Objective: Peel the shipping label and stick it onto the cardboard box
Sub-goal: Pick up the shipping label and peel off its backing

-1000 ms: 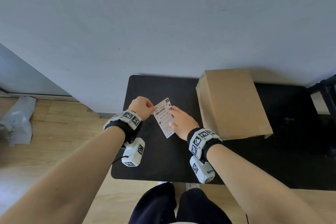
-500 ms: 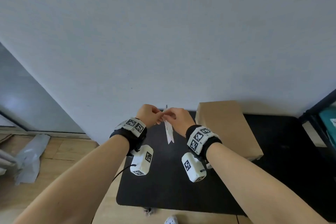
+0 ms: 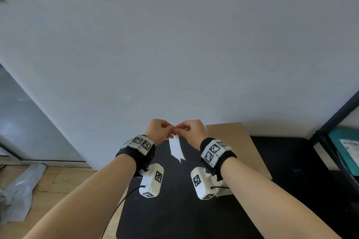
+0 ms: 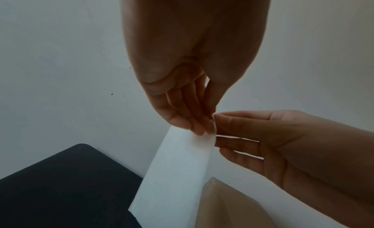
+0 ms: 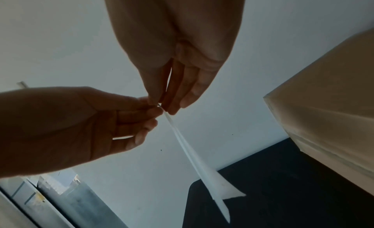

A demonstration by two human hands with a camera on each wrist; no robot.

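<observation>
- Paper label [image 3: 175,148] hangs edge-on between the 2 hands, held up in the air above the black counter [image 3: 174,209], clear of its surface.
- Progress: peeling looks only just begun. At the lower end the sheet splits into 2 tails in the head view, and the right wrist view shows 2 thin layers running side by side, so a split between sticker and backing seems likely. How far it runs cannot be told.
- Left to do, by my judgement: finish pulling the layers apart, carry the sticky sheet to the cardboard box [image 3: 239,151], and press it down. No label shows on the visible faces of the box.
- Cardboard box stands on the counter against the wall, to the right of the hands and apart from them; neither hand touches it.
- Left hand [image 3: 158,131]: raised, knuckles up, thumb and fingertips [image 4: 199,129] pinching the top edge of the label.
- Right hand [image 3: 194,130]: raised to the same height, facing the left one, thumb and forefinger pinching the same top edge. The remaining fingers [image 4: 238,153] are spread loosely and hold nothing.
- Fingertips of both hands meet at the top edge, almost touching each other.
- Both forearms reach forward, roughly level, with the wrists bent so the fingers point toward each other.
- Grey wall [image 3: 174,44] stands behind; a wooden floor [image 3: 58,190] and a crumpled grey plastic bag [image 3: 19,196] lie to the left of the counter.
- Risk noted: the thin sheet may curl and stick to itself once freed.
</observation>
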